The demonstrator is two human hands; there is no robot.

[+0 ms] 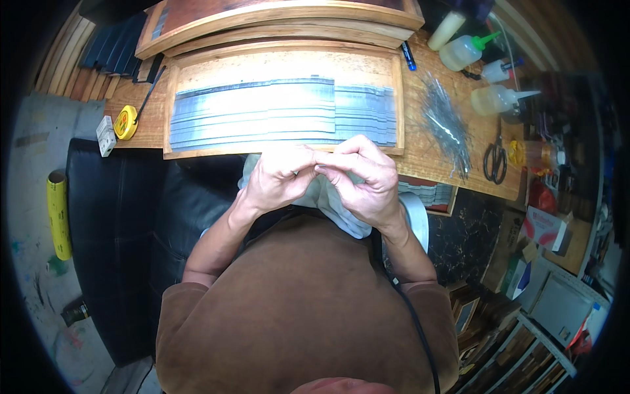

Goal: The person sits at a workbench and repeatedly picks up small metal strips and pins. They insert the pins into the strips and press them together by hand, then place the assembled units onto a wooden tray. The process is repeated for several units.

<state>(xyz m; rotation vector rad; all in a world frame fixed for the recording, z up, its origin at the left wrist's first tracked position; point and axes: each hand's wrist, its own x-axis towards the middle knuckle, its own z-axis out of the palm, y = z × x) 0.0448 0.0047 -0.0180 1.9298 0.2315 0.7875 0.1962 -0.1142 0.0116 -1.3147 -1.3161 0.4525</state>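
The step in hand looks like close fingertip work: the left hand point(279, 174) and the right hand point(371, 184) meet just in front of the wearer's chest, at the six o'clock edge of a shallow wooden tray point(169, 108). The fingers point(342, 159) of both hands are bent, with thumb and index tips drawn tightly together and the two pinches touching or nearly so. Whether something thin sits between them I cannot tell (the knuckles and glare hide it).

The nearest work pieces, flat grey strips point(256, 111), lie in overlapping rows inside the tray, at twelve o'clock from the hands. A loose pile of thin wire-like strands point(447, 128) rests on the table point(482, 148) between two and three o'clock, with black-handled scissors point(495, 162) beyond it at three. A yellow tape measure point(125, 123) sits between nine and ten o'clock.

As I judge it, the next move calls for small, steady finger motion, both pinches kept level with each other, and enough lift at the wrists to clear the tray's near rim without disturbing the rows.
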